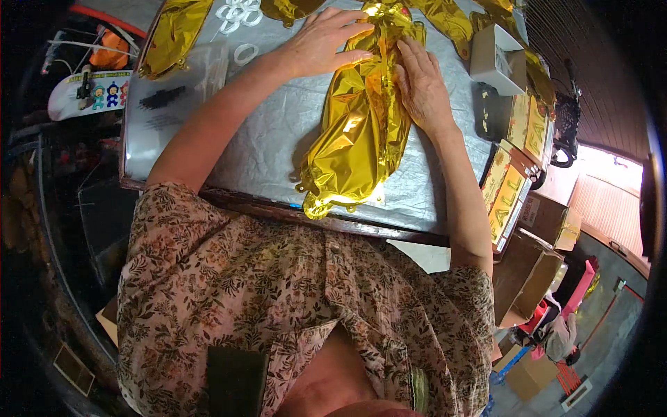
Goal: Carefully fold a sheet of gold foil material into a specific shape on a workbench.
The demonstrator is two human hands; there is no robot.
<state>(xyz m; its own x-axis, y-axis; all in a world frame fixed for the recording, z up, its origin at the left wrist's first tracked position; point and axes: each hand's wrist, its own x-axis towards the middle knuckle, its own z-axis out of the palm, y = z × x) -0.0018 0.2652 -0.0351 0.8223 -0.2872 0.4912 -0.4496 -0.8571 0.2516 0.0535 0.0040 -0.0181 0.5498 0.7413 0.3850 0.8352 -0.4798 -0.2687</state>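
Observation:
A shiny gold foil balloon (358,128), flat and creased, lies lengthwise on the silvery table cover. Its rounded near end with small tabs reaches close to the table's front edge. My left hand (326,43) comes over its far left part, fingers stretched out and their tips on the foil. Along the right side, my right hand (422,87) rests with straight fingers pressed against the foil's folded edge. Neither hand is closed around anything.
More gold foil balloons (177,35) lie at the far left and far right. White rings (246,53) and a clear plastic bag (212,69) are left of my left hand. A white open box (497,59) stands right; cardboard boxes (528,278) sit beyond the table's right side.

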